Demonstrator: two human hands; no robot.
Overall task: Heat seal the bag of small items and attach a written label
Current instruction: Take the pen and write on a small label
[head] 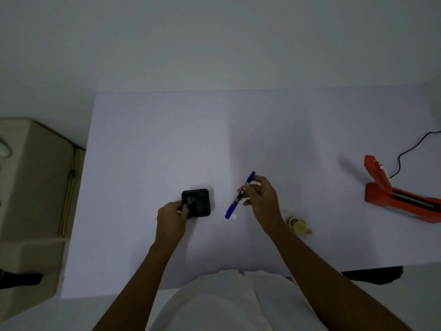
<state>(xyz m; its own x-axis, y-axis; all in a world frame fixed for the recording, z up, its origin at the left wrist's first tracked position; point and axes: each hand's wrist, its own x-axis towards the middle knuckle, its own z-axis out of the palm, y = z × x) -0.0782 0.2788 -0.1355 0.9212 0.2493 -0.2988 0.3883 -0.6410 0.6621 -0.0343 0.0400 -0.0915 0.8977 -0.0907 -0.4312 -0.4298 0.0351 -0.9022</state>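
Observation:
My right hand [260,199] grips a blue marker [239,195] by its middle, tilted, with its lower end over a small white label [233,217] on the white table [167,144]. My left hand [173,217] holds the near left corner of a black square tray [199,204]; a small green item lies in the tray by my fingers. A clear bag of small tan items [298,225] lies just right of my right wrist. The orange heat sealer [396,192] stands open at the far right edge.
A black cable [410,149] runs from the sealer toward the back right. A beige cabinet [33,182] stands left of the table. The table's near edge runs just above my lap, which is covered in white cloth.

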